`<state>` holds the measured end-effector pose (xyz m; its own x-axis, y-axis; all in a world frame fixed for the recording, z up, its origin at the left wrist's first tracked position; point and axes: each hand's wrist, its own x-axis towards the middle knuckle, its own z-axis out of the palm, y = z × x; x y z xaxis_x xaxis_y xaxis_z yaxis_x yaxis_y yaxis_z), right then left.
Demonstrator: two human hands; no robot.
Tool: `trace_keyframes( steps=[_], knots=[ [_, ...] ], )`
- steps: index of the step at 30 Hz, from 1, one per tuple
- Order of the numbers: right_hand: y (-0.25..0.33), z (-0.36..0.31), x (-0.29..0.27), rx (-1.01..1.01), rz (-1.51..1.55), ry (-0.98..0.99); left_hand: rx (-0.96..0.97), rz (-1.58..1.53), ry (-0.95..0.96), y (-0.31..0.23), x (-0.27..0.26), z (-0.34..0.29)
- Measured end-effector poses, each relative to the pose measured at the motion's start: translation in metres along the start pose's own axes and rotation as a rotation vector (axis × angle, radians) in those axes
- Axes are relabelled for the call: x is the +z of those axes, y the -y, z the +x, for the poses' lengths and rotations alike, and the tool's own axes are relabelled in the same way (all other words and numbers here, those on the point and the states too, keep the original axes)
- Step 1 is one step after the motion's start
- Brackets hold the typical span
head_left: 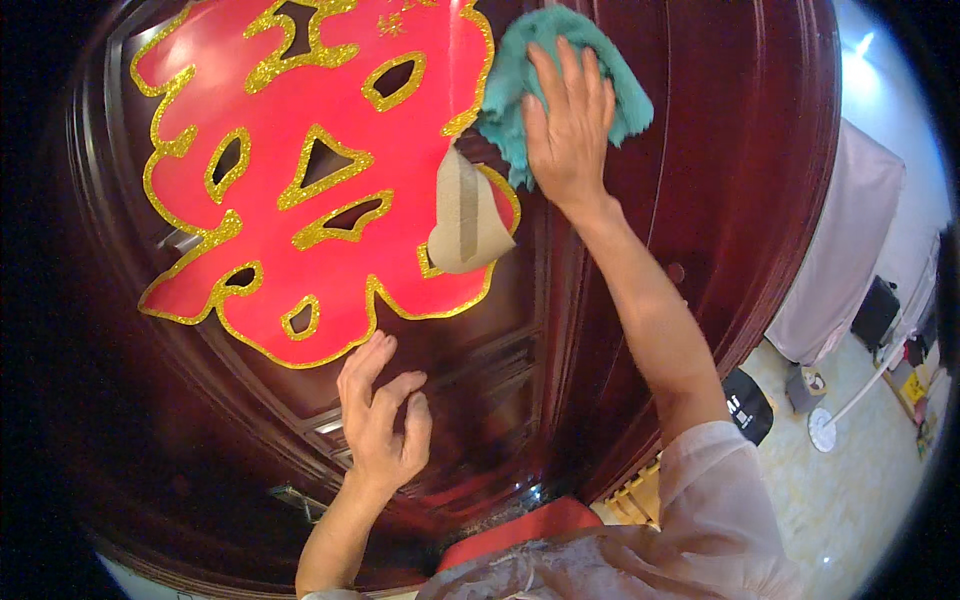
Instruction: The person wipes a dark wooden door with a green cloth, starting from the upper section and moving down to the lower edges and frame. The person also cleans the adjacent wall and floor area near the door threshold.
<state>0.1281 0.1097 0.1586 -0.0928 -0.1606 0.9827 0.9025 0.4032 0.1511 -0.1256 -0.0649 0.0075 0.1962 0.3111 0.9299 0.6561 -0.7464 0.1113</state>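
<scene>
A teal cloth (628,98) lies bunched against a dark reddish-brown wooden door (750,150). My right hand (572,135) presses on it with outstretched fingers, holding it to the wood. Left of the cloth, a large red paper decoration (265,150) with glittery gold edging and cut-out openings is fixed to the door. Its lower right part curls forward as a flap, showing a beige back (450,220) with a brown strip. My left hand (385,415) is at the decoration's bottom edge, fingers apart and bent, holding nothing. Whether its fingertips touch the door or paper I cannot tell.
A metal handle (297,502) sits low on the left. Below me is a red surface (525,532). At right, on a pale tiled floor (850,490), are a black item (747,407), a small grey box (805,388), a white round base with a pole (822,432), and a pinkish draped object (835,250).
</scene>
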Motion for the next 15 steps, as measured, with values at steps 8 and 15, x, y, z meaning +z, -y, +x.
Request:
trace_keyframes(
  steps=[8, 15],
  knots=[
    [0.034, -0.164, -0.024, 0.214, -0.028, 0.141, -0.327, -0.008, 0.027, 0.013, -0.019, -0.049],
    [0.074, -0.349, -0.073, 0.396, -0.050, 0.518, -0.368, -0.115, 0.050, 0.006, 0.002, -0.056]
  ],
)
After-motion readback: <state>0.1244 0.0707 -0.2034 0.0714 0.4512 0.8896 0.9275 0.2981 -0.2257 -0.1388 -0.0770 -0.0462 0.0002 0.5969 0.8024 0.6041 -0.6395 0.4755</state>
